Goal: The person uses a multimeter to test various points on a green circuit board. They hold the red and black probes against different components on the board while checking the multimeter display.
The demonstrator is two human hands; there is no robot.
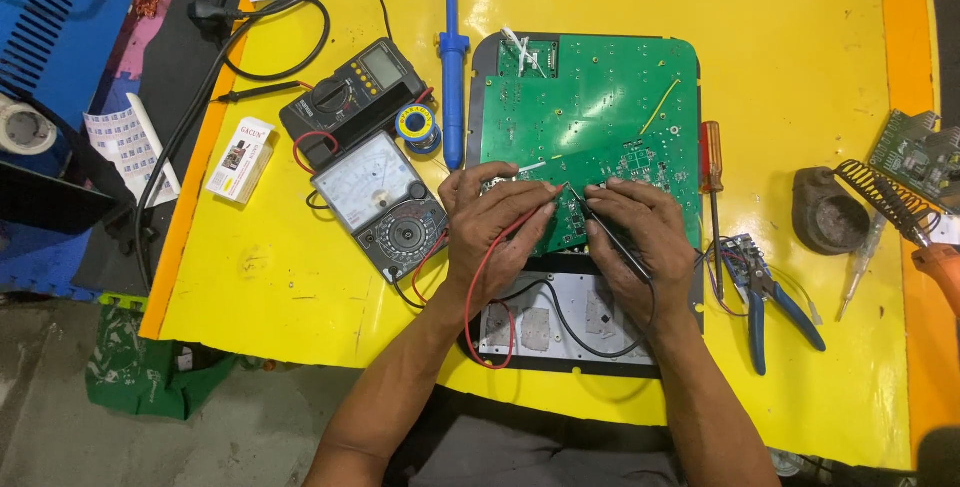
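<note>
A large green circuit board lies on a dark housing in the middle of the yellow table. My left hand pinches a red test probe, its tip on the board's near edge. My right hand holds a black test probe, tip touching the board close to the red one. Red and black leads loop back under my wrists toward an analogue meter lying left of my left hand.
A digital multimeter, solder reel and blue desoldering pump lie left of the board. A screwdriver, blue-handled pliers, a soldering iron stand and a small green board lie right. A small box sits far left.
</note>
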